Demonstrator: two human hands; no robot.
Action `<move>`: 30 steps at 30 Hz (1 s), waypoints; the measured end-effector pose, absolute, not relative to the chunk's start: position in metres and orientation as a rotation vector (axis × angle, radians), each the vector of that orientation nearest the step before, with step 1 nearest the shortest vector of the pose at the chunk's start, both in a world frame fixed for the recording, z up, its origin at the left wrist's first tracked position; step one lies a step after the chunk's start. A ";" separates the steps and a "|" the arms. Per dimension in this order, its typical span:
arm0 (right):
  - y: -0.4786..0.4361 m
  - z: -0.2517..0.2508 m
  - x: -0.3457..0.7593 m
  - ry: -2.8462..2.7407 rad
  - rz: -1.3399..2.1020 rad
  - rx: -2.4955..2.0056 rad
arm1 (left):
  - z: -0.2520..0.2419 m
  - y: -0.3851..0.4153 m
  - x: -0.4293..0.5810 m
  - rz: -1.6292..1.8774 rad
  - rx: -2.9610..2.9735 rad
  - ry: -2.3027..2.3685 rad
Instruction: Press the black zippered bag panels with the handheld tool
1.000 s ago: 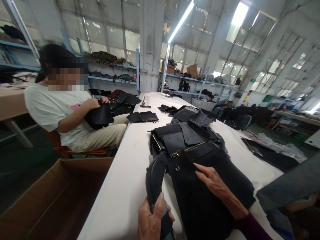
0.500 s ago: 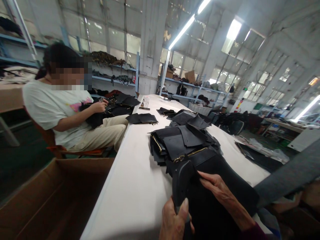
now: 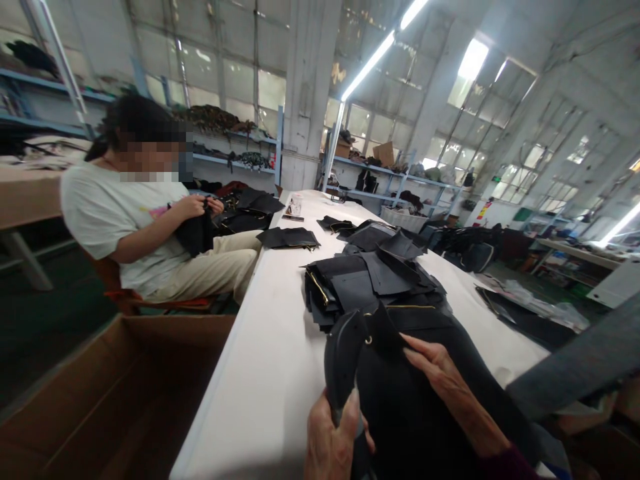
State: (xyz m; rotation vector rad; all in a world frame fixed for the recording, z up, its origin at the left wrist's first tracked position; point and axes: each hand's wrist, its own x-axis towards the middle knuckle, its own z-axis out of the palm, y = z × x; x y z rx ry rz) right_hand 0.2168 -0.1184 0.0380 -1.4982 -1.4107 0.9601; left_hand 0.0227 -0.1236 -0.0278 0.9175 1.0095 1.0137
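Note:
My left hand (image 3: 333, 430) is closed around a smooth black piece with a rounded top (image 3: 343, 353); its exact kind is unclear. Pinched between the fingers of my right hand (image 3: 440, 373) is the edge of a black leather-like bag panel (image 3: 400, 387), which spreads over the near table. A small gold ring (image 3: 369, 340) shows between the two pieces. Just beyond lies a pile of black leather-like pieces (image 3: 350, 283), some with gold zippers. The lower parts of what I hold are dark and hard to make out.
A white table (image 3: 250, 393) runs away from me. At its left sits a co-worker (image 3: 130, 220) handling black material, with an open cardboard box (image 3: 180, 327) nearer me. Smaller black pieces (image 3: 289, 237) lie farther along. A grey beam (image 3: 575, 353) crosses at the right.
The rounded black piece in my left hand has moved left and tilted, and a gap with the gold ring shows beside it. My right hand still grips the panel. The co-worker's hands have risen slightly.

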 end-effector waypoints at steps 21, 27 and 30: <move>-0.082 0.010 0.189 -1.408 0.372 -1.663 | -0.020 -0.128 0.011 1.081 0.912 1.078; -0.068 0.019 0.214 -1.718 0.171 -1.646 | -0.027 -0.127 0.010 1.088 0.955 1.090; -0.050 0.036 0.246 -1.814 0.117 -1.675 | -0.028 -0.128 0.012 1.089 0.957 1.074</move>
